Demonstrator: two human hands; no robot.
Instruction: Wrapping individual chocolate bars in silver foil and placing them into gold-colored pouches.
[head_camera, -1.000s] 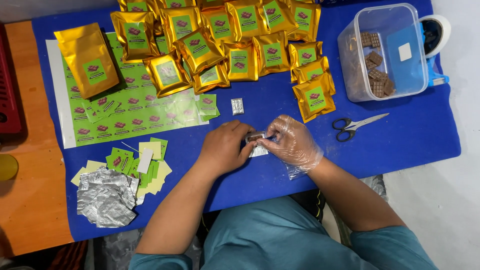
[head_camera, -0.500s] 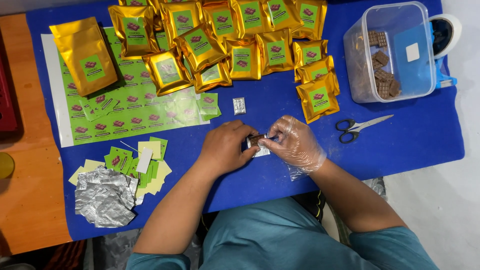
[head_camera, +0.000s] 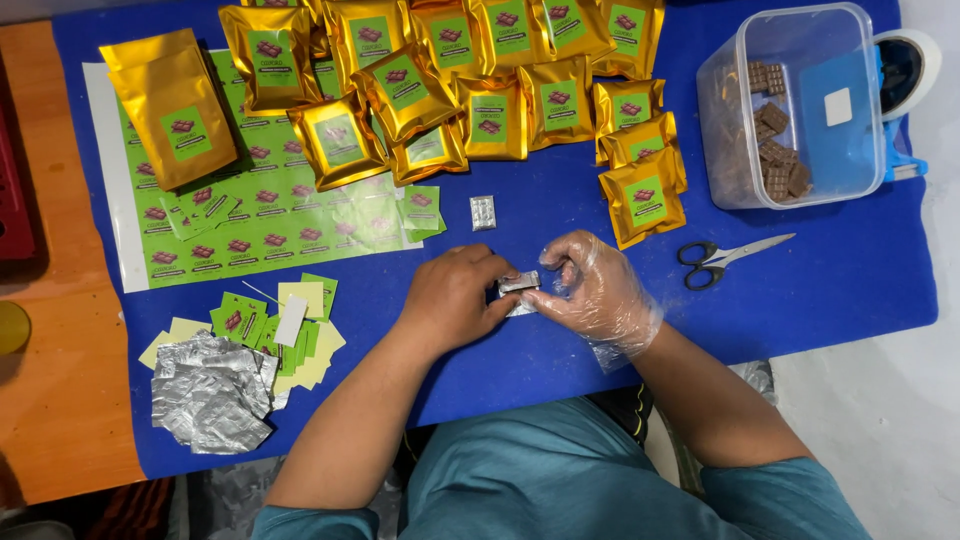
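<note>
Both hands, the bare left hand (head_camera: 455, 298) and the clear-gloved right hand (head_camera: 598, 290), pinch one small silver foil-wrapped piece (head_camera: 519, 283) between them, mid-front of the blue-covered surface (head_camera: 840, 290). One wrapped foil piece (head_camera: 483, 212) lies just beyond. One pair of black-handled scissors (head_camera: 725, 258) lies right, bare blue room around it.
</note>
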